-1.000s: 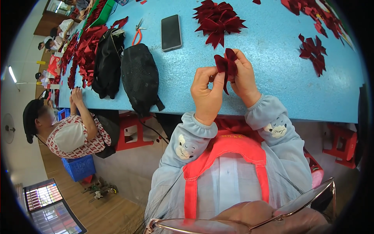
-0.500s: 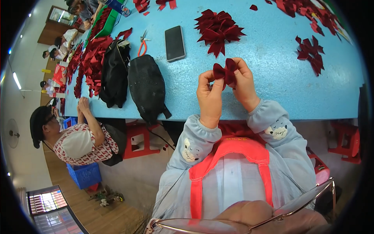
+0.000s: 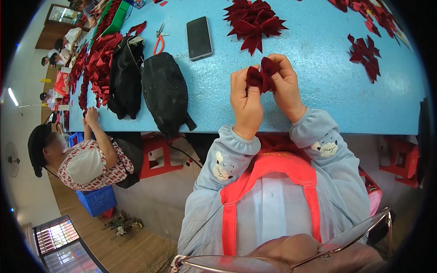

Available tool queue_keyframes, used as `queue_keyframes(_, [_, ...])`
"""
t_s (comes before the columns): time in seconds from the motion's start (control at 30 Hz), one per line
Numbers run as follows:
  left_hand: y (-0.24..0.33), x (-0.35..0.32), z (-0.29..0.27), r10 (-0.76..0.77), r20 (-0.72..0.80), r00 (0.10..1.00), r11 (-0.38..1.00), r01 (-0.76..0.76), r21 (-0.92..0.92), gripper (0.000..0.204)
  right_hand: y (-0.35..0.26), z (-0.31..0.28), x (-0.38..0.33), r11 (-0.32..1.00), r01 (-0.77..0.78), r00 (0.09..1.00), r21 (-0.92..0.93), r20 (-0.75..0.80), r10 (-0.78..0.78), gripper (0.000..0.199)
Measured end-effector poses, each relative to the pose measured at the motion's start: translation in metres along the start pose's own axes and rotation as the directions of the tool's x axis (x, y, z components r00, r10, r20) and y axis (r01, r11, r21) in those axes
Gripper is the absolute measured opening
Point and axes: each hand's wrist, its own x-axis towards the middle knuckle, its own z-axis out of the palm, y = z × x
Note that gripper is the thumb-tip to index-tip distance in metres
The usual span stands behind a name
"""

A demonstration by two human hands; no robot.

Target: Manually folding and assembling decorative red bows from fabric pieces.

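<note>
Between my two hands, just above the near part of the blue table, is a dark red velvet bow [image 3: 262, 78]. My left hand [image 3: 245, 98] pinches its left loop, fingers curled behind it. On the other side my right hand [image 3: 287, 86] grips the right loop between thumb and fingers. The middle of the bow faces up, and its underside is hidden by my fingers. Beyond my hands lies a heap of finished-looking red bows [image 3: 256, 22] with pointed tails. A smaller group of red bows [image 3: 365, 57] rests to the right.
Left of my hands are a black phone [image 3: 199, 38], orange-handled pliers [image 3: 159, 41] and two black bags [image 3: 165, 93]. Red ribbon pieces [image 3: 101, 61] and a green bin [image 3: 114, 18] lie farther left. A co-worker [image 3: 88, 159] sits at the table's left edge. Red stools [image 3: 157, 154] stand below.
Both hands have shifted slightly up the picture with the bow, whose loops now stand closer together and more upright. The whole view has moved a little, so the table things appear shifted.
</note>
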Motion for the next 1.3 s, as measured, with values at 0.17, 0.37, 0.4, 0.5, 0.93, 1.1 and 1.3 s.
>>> queue_keyframes(0.17, [-0.002,-0.003,0.001,0.009,-0.014,1.000,0.989,-0.011,-0.144,0.019,-0.003,0.008,0.004,0.992,0.100,0.994,-0.082,-0.038,-0.103,0.019])
queue_keyframes(0.37, [-0.004,-0.001,0.004,0.152,-0.085,0.985,0.982,-0.160,-0.102,0.014,0.004,0.005,0.006,0.990,0.061,0.998,-0.130,-0.024,-0.065,0.015])
queue_keyframes(0.4, [-0.005,0.000,0.003,0.185,-0.091,0.979,0.982,-0.189,-0.032,0.015,0.005,0.004,0.007,0.989,0.080,0.996,-0.123,-0.031,-0.084,0.015])
queue_keyframes(0.5, [-0.005,0.003,-0.001,0.298,-0.080,0.951,0.952,-0.290,0.097,0.016,0.008,0.003,0.009,0.997,0.058,0.997,-0.052,-0.048,-0.061,0.014])
queue_keyframes(0.93, [-0.001,0.001,0.008,-0.062,-0.123,0.990,0.893,-0.001,-0.451,0.017,0.005,0.002,0.004,0.977,0.193,0.981,-0.090,0.007,-0.193,0.013])
queue_keyframes(1.1, [-0.008,0.010,0.010,0.159,-0.117,0.980,0.918,-0.190,-0.349,0.015,0.000,0.004,0.004,0.989,0.132,0.991,-0.072,-0.011,-0.133,0.014])
queue_keyframes(1.3, [-0.008,0.002,0.006,0.045,-0.125,0.991,0.887,-0.097,-0.452,0.012,-0.005,0.010,0.000,0.930,0.200,0.978,-0.307,0.011,-0.207,0.014])
